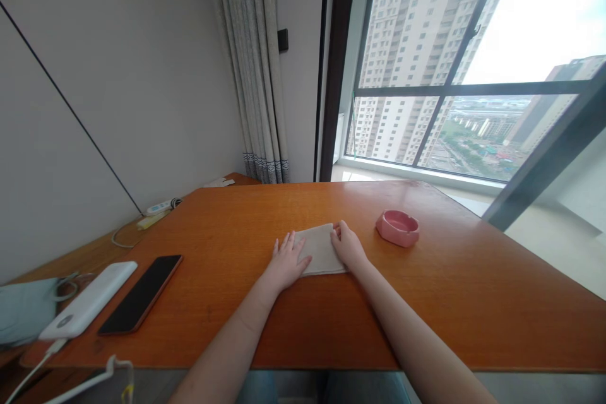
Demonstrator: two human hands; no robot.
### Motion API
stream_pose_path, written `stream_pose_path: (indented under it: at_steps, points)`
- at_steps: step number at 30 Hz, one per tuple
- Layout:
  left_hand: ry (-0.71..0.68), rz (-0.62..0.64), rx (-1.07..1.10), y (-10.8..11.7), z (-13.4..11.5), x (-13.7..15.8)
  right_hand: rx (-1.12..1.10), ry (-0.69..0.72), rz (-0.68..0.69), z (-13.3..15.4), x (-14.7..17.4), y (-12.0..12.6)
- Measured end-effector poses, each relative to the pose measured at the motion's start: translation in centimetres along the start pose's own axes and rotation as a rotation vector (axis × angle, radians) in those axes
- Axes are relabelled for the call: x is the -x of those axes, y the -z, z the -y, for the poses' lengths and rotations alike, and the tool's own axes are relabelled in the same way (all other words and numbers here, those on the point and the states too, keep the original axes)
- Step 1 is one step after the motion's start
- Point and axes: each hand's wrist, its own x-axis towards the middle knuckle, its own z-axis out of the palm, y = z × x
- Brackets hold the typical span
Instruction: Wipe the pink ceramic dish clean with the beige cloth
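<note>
Both hands flat & unclenched, left hand (286, 260) + right hand (348, 245) pressing folded beige cloth (320, 250) mid-table (426, 303), w/ pink ashtray (398, 227) near — a wide sweep could prob knock it.

A pink ashtray (398, 227) sits on the orange wooden bench (426, 303), toward the window (454, 69). At the left edge lie a black phone (141, 294) and, just beside it, a white power bank (89, 306). A power strip (158, 207) rests farther back by the wall, near the grey curtain (255, 63).
</note>
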Motion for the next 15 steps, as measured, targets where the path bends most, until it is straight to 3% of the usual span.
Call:
stream_pose_path:
  at_steps: [15]
  points:
    - [-0.060,0.038,0.020,-0.05,-0.17,-0.03,0.146,-0.036,0.039,-0.32,-0.47,0.34]
